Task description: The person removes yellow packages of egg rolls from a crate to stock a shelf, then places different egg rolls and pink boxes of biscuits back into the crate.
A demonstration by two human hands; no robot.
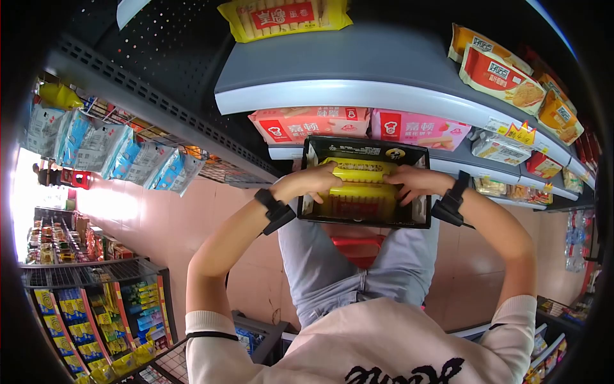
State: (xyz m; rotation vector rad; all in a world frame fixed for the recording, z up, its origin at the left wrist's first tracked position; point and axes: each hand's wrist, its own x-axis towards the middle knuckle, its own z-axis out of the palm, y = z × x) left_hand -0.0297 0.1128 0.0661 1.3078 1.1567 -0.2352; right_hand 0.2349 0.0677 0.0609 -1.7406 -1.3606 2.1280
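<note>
An open black cardboard box [366, 147] rests at my lap, between my forearms. Two yellow packs lie side by side in it: a far yellow snack pack [361, 170] and a near yellow snack pack [361, 203] with a red label. They resemble the pack of egg rolls on the shelf above. My left hand [313, 181] reaches over the box's left side, its fingers closed on the left end of the far pack. At the opposite end, my right hand [416, 182] has its fingers bent around that pack. Some fingertips are hidden in the box.
A yellow pack of egg rolls [284, 18] lies on the grey shelf [339, 61] above. Pink biscuit packs [419, 130] stand on the shelf just behind the box. Orange biscuit packs [502, 77] fill the right. Blue-white bags [105, 147] hang at left. A red stool [358, 249] is beneath me.
</note>
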